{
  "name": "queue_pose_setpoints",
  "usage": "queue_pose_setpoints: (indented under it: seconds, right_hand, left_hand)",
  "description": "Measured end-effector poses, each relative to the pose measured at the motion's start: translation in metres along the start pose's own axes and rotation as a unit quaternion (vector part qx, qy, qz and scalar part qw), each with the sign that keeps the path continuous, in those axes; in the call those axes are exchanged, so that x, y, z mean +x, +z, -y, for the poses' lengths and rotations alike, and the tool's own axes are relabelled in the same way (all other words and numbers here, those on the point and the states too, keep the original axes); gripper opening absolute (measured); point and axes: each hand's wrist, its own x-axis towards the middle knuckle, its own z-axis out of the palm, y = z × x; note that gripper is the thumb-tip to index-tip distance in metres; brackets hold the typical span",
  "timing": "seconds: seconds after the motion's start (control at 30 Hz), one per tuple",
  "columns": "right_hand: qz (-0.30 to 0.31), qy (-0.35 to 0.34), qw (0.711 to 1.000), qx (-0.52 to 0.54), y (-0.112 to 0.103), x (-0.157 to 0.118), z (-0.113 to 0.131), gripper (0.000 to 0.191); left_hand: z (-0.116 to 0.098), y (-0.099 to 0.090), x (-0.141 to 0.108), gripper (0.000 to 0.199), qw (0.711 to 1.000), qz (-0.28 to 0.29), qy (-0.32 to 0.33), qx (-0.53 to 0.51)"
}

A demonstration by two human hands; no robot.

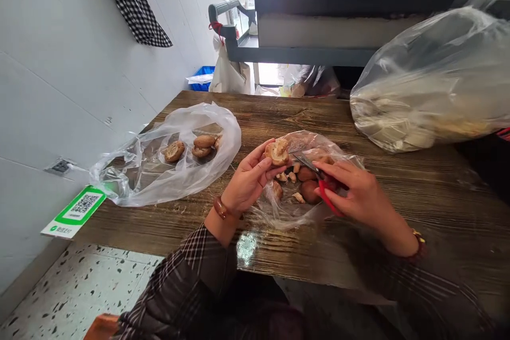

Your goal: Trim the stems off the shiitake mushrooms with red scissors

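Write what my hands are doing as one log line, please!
left hand: holds mushroom | right hand: holds red-handled scissors, beside mushroom | beneath: plastic bag with more mushrooms

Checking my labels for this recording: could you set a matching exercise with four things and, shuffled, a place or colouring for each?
1. Scissors
2. Held mushroom
3. QR-code card
4. Cloth by the wall

A. Green and white
B. In the left hand
C. Black-and-white check
D. In the right hand

Pairs: 1-D, 2-B, 3-A, 4-C
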Motion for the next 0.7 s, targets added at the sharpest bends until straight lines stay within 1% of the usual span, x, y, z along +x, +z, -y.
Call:
queue_pose_setpoints:
  seconds: [0.13,0.33,0.5,0.7]
  right_hand:
    - [0.036,0.003,0.997,-0.063,-0.001,-0.0038,0.002,0.047]
    - [0.034,-0.01,0.995,-0.097,0.0007,-0.0061,0.0035,0.043]
    - [0.042,-0.02,0.993,-0.108,-0.0001,-0.0071,0.0034,0.045]
    - [0.053,-0.031,0.988,-0.141,0.0006,-0.0057,0.0045,0.046]
  left_hand:
    - [0.0008,0.001,-0.0019,0.05,1.0,-0.008,0.023,0.019]
    - [0.0045,0.0055,-0.0029,0.044,0.999,-0.001,0.022,0.032]
    - [0.008,0.0024,-0.0042,0.047,0.999,-0.01,0.019,0.046]
    - [0.0094,0.0009,-0.0042,0.05,0.996,-0.022,0.037,0.079]
